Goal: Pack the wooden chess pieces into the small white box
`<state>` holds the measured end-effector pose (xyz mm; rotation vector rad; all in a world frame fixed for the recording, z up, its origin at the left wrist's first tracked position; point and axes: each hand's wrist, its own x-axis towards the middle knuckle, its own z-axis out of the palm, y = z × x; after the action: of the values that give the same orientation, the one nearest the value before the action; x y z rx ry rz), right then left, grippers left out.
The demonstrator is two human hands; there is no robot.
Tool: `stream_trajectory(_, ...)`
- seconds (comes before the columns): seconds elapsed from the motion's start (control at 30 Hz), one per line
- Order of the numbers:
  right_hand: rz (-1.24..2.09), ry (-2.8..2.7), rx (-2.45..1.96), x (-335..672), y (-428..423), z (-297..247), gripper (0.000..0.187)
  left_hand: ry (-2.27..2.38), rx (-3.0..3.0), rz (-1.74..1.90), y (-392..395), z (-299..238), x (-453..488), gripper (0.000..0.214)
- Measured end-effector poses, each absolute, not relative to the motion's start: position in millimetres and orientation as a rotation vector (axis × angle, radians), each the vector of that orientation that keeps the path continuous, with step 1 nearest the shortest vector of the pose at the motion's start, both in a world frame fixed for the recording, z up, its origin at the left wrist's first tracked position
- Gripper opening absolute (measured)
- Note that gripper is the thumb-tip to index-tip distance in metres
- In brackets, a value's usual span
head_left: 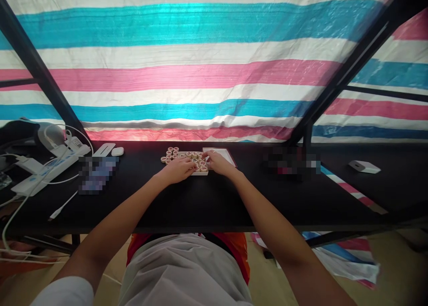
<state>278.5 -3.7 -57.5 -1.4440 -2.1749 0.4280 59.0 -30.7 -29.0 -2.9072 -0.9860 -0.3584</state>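
A shallow white box [200, 173] of round wooden Chinese chess pieces [202, 163] lies on the black table. From the left, my left hand [180, 169] reaches over the box, its fingers bent together on a piece near the middle; part of the box is hidden under it. My right hand [218, 161] is at the box's right edge, thumb and fingers curled close together against the pieces there. What lies between those fingertips is too small to make out. More loose pieces [171, 153] lie beside the box on the left. Behind my right hand is a white lid with a red edge [227, 154].
At the left are a white power strip [50, 170] with cables, a blurred phone [98, 174], a white cable plug [55, 214] and a small white case [117, 151]. To the right are a dark blurred object [284, 161] and a white charger [364, 166]. Striped sheeting [187, 79] hangs behind the table.
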Motion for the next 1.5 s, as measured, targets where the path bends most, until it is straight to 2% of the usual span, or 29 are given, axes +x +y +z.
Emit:
stream_trajectory(0.33,0.409,-2.186,-1.414,279,-5,-57,0.05,-1.016,-3.005,-0.432,-30,-31,62,0.019)
stream_trajectory(0.5,0.415,-2.179,-1.4,279,-6,-57,0.047,-1.082,-3.051,-0.478,-31,-28,62,0.015)
stream_trajectory(0.83,0.426,-2.169,-1.415,280,-5,-58,0.047,-1.258,-2.977,-0.618,-28,-21,56,0.026)
stream_trajectory(1.0,0.423,-2.168,-1.418,281,-3,-60,0.045,-1.549,-2.971,-0.33,-14,2,22,0.024)
stream_trajectory(1.2,0.426,-2.203,-1.432,281,-3,-59,0.042,-1.85,-2.969,0.084,-8,3,6,0.018)
stream_trajectory(1.37,0.414,-2.204,-1.432,280,-5,-56,0.038,-1.79,-2.868,0.137,-15,4,20,0.015)
stream_trajectory(1.5,0.445,-2.188,-1.427,281,-4,-58,0.042,-1.726,-2.832,0.128,-19,7,26,0.017)
